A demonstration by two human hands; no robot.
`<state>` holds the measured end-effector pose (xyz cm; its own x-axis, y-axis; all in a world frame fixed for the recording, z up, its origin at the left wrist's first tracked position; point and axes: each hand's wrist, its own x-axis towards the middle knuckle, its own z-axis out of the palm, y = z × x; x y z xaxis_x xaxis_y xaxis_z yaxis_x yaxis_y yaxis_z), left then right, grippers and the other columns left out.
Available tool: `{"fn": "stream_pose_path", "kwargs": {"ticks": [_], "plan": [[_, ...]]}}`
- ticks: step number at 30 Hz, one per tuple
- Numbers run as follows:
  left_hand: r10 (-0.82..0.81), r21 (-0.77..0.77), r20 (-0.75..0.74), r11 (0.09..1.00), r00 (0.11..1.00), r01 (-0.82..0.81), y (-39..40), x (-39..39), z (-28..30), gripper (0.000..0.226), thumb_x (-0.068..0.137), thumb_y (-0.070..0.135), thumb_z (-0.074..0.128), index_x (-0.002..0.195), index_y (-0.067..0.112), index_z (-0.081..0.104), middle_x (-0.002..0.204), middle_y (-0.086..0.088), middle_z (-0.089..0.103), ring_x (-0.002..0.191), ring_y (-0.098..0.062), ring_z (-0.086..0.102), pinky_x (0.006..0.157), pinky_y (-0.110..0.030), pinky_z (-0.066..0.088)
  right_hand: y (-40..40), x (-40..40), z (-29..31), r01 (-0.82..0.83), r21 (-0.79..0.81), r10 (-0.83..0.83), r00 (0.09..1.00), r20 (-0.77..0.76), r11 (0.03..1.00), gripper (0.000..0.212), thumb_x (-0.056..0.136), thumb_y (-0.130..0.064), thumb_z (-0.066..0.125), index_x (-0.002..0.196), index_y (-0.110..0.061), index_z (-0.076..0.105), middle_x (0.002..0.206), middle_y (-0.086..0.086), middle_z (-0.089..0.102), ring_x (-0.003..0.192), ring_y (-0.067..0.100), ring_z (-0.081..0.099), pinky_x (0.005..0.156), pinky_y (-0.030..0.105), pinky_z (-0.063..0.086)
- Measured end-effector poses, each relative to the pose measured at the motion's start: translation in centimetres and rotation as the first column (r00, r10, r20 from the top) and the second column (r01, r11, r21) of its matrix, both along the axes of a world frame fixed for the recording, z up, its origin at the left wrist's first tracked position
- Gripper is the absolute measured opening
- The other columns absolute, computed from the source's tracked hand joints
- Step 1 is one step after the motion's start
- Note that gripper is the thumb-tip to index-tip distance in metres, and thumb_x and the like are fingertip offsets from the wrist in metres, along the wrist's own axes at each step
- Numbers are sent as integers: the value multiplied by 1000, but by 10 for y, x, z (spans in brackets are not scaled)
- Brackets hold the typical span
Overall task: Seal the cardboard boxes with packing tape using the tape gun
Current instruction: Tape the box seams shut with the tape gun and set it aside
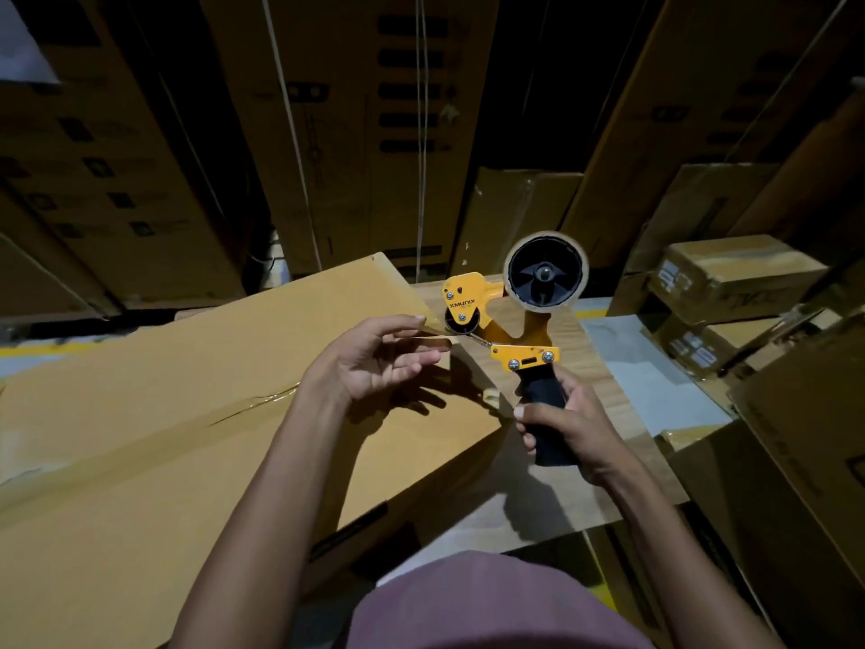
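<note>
A long flat cardboard box (196, 414) lies across the left and middle, with a shiny strip of clear tape (140, 437) running along its top seam. My right hand (566, 423) grips the black handle of a yellow tape gun (496, 320), held upright above the box's right end. A roll of clear tape (545, 271) sits on the gun's hub. My left hand (374, 358) is raised at the gun's roller, thumb and forefinger pinching the loose tape end (433, 327), the other fingers straight.
Tall printed cartons (355, 133) stand in a wall behind. Taped smaller boxes (730, 274) are stacked at the right, with more cartons (805, 437) beside them. A wooden table surface (585, 367) shows under the gun. White sheets (655, 377) lie on it.
</note>
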<state>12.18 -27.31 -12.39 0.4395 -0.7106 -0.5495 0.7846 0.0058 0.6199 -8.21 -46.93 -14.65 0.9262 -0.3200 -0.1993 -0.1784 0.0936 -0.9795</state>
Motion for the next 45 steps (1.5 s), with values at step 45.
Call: {"fn": "stream_pose_path", "kwargs": {"ticks": [45], "plan": [[-445, 590, 729, 793, 521, -149, -74, 244, -15, 10, 86, -4, 75, 77, 2, 76, 69, -11, 74, 62, -18, 72, 51, -22, 53, 8, 224, -13, 178, -248, -227, 956, -183, 952, 14, 90, -7, 67, 99, -15, 58, 67, 12, 64, 51, 19, 59, 50, 36, 50]]}}
